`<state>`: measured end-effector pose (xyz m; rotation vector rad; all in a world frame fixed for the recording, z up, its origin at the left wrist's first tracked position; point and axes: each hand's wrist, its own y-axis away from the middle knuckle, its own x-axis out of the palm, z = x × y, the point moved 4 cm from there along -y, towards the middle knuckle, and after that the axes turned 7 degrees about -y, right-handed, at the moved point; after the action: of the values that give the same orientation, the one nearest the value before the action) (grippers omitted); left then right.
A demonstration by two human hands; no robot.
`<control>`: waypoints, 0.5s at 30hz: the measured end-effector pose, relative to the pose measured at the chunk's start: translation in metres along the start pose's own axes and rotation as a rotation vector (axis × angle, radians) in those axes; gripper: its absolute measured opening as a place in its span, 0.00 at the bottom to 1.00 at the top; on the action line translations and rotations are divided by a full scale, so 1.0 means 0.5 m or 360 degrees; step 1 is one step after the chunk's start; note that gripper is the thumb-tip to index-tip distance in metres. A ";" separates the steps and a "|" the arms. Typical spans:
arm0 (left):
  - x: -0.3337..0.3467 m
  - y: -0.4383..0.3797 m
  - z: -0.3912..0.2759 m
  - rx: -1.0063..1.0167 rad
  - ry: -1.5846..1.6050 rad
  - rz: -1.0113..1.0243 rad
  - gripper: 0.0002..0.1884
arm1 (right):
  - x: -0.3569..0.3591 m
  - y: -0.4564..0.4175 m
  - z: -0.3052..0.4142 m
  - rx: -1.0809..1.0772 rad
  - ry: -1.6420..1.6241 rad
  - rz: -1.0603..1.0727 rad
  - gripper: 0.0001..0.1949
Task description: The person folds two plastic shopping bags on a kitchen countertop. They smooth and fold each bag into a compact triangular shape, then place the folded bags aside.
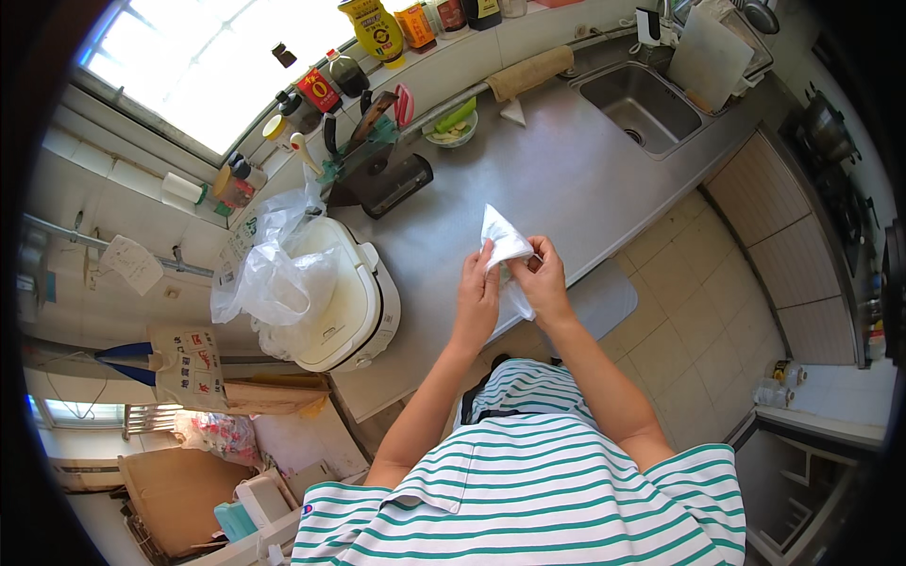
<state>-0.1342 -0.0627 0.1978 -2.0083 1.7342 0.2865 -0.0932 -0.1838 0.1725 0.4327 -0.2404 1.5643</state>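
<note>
Between my two hands, above the front edge of the steel counter [538, 177], is a white plastic bag [504, 237], partly folded into a pointed triangle. My left hand [481, 286] pinches its left side with thumb and fingers. At its right corner, the fingers of my right hand [541, 276] grip the plastic, and a loose, thin end hangs down between the hands. A small white folded triangle [514, 112] lies at the back of the counter, beside a rolled tan cloth [531, 73]. Crumpled translucent plastic bags [283, 279] rest on a white rice cooker [364, 311] to the left.
A glass bowl [453, 131] of cut green vegetable stands near the back wall. Left of it are a knife block [361, 166] and a dark plastic box [400, 185]. The sink [640, 106] is at the back right. Bottles and jars line the window ledge, among them a yellow squeeze bottle [375, 32].
</note>
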 end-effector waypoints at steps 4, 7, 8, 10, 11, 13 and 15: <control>0.014 0.014 -0.015 0.0133 -0.0142 -0.0028 0.25 | 0.007 0.002 0.010 -0.0199 0.0123 -0.0166 0.15; 0.014 0.015 -0.015 0.0117 -0.0144 -0.0053 0.27 | 0.008 -0.008 0.009 -0.0211 0.0010 -0.0108 0.15; 0.011 0.013 -0.018 0.0146 -0.0181 -0.0040 0.28 | 0.006 -0.014 0.006 -0.0210 -0.0026 -0.0070 0.16; 0.009 0.012 -0.027 0.0187 -0.0219 -0.0013 0.27 | -0.005 -0.024 0.008 -0.0294 0.0338 -0.0083 0.16; 0.012 0.016 -0.032 0.0198 -0.0216 0.0003 0.26 | -0.009 -0.028 0.008 -0.0334 0.0521 -0.0090 0.16; 0.014 0.020 -0.027 0.0216 -0.0203 0.0004 0.27 | 0.008 -0.023 0.030 -0.0412 0.0722 -0.0098 0.14; 0.015 0.015 -0.012 0.0241 -0.0181 -0.0019 0.29 | 0.013 -0.024 0.043 -0.0324 0.0597 -0.0044 0.13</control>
<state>-0.1410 -0.0726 0.1983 -1.8577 1.6231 0.2526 -0.0789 -0.1862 0.1932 -0.0193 -0.1013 1.5439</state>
